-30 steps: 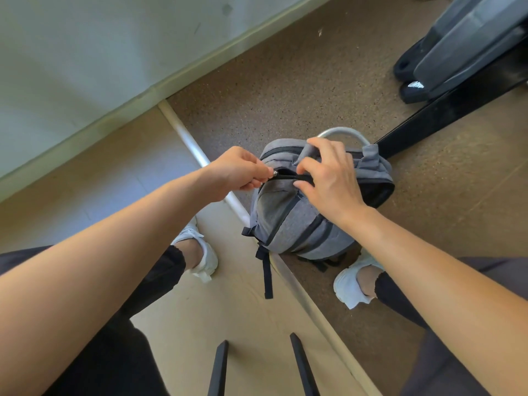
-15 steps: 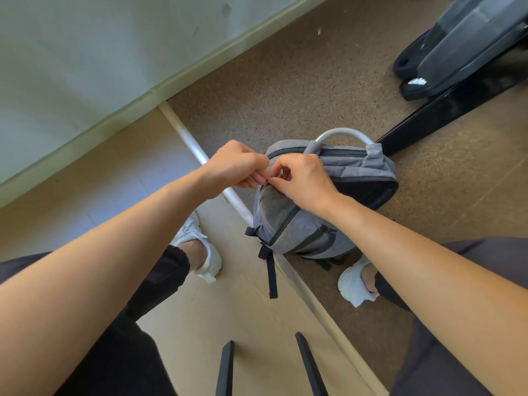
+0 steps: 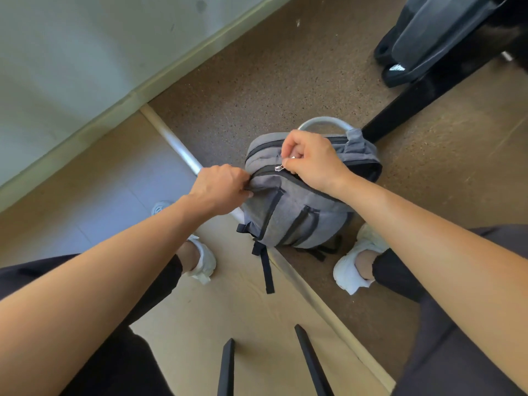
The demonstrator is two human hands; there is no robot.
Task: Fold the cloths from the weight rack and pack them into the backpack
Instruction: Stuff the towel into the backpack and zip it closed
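Note:
A grey backpack [image 3: 297, 212] with black zips and straps stands upright on the floor between my feet. My left hand [image 3: 221, 191] grips the fabric at the backpack's upper left corner. My right hand [image 3: 311, 158] pinches the metal zipper pull [image 3: 280, 167] on the top zip line. The zip to the left of the pull looks closed. No cloths are visible; the inside of the backpack is hidden.
A metal floor strip [image 3: 183, 151] runs diagonally under the backpack, between brown speckled flooring and beige flooring. A black beam [image 3: 414, 101] and dark gym equipment [image 3: 434, 32] stand at the upper right. The wall [image 3: 71, 52] is on the left. Two black bars [image 3: 311, 364] lie near the bottom edge.
My right hand has moved rightward along the top of the backpack with the zipper pull. My left hand has shifted down to the bag's left corner. The hands have separated.

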